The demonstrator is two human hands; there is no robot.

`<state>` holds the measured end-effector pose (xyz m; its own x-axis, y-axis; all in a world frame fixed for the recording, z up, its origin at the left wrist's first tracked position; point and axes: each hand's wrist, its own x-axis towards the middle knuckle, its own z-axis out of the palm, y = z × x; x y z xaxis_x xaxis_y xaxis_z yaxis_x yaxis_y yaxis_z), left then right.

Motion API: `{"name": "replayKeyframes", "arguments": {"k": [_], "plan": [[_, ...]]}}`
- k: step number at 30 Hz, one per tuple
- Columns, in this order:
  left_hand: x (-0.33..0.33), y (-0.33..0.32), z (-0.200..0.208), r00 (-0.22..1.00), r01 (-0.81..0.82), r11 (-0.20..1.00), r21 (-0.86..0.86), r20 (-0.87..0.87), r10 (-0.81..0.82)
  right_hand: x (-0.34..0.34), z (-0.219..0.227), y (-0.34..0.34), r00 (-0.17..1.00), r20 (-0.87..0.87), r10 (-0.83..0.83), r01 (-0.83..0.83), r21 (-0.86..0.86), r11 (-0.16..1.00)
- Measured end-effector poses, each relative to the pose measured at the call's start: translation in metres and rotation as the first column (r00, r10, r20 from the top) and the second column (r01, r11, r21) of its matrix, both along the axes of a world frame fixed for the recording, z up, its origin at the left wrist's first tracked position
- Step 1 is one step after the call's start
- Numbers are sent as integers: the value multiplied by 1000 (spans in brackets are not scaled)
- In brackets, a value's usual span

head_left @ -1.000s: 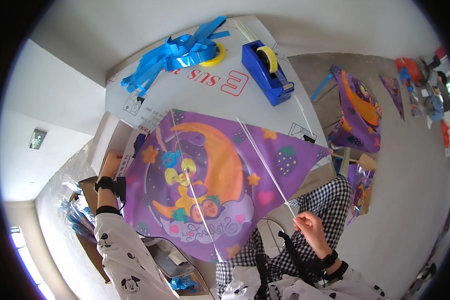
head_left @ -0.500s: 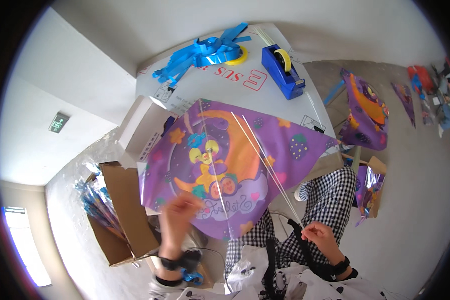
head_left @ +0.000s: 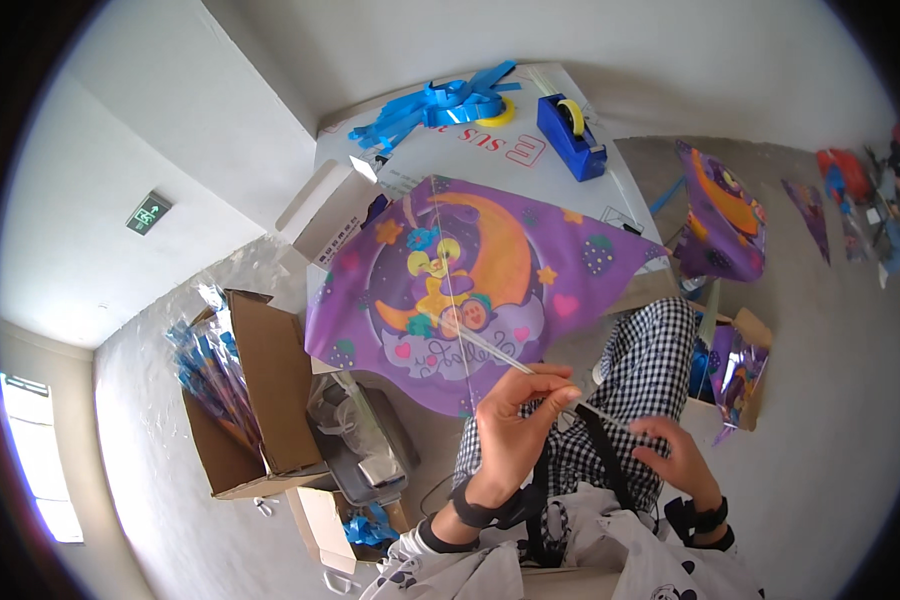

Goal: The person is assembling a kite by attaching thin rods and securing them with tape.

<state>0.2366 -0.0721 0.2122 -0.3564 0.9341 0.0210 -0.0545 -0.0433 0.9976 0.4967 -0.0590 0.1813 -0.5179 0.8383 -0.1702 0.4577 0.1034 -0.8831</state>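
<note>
Left of the worktop (head_left: 592, 205), a box (head_left: 270, 380) holds indistinct packets (head_left: 213, 370). A kite (head_left: 500, 240) overhangs the near edge beneath white rods (head_left: 492, 352) the left hand (head_left: 516, 425) pinches; whether the right hand (head_left: 682, 458) grips, I cannot tell.

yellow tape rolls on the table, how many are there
2: one yellow roll in the blue dispenser, another roll partly covered by the blue strips, which may hide more.

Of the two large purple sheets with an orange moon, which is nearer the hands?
The spread-out sheet on the white table, just beyond the left hand; the other sheet is off to the right, past the table's edge.
</note>
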Motion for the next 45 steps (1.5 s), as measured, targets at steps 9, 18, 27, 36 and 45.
{"name": "replayKeyframes", "arguments": {"k": [9,18,27,36,45], "plan": [[39,-45,-2,960,136,978,160,-265,-90,-93,87,25,944,-276,181,-194,-20,981],[20,-67,-2,960,12,982,190,-276,42,-122,73,10,823,-562,77,-76,25,997],[-10,-76,-5,812,-102,988,119,583,13,-64,99,-5,937,-348,-14,-7,-57,998],[0,-63,-9,865,-79,994,71,501,33,-66,55,-39,937,-287,-199,89,-354,931],[-11,-62,-11,994,-2,990,138,-109,17,-60,50,-37,957,-226,-182,124,-247,961]]}}
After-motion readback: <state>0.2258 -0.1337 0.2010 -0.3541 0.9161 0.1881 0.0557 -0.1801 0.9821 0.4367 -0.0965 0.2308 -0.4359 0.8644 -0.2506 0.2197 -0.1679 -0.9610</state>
